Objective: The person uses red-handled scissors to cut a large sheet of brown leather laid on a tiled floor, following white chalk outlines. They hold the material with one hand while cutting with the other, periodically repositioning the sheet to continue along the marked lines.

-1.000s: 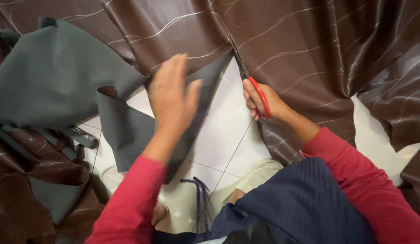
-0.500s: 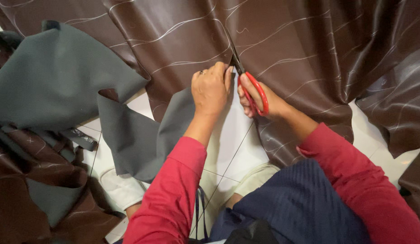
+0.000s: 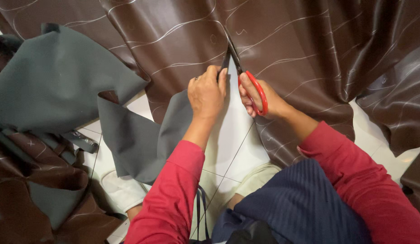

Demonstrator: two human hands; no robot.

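Grey-backed offcuts (image 3: 60, 86) lie leftmost, your left hand (image 3: 207, 95) pinches the cut edge of the brown faux-leather sheet (image 3: 282, 40) spread over the white tiled floor (image 3: 239, 135), your right hand (image 3: 259, 97) grips red-handled scissors (image 3: 244, 74), blades in the sheet.

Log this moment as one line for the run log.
right hand: red-handled scissors cutting glossy brown chalk-marked faux-leather sheet | left hand: pinching cut edge | floor: white tiles
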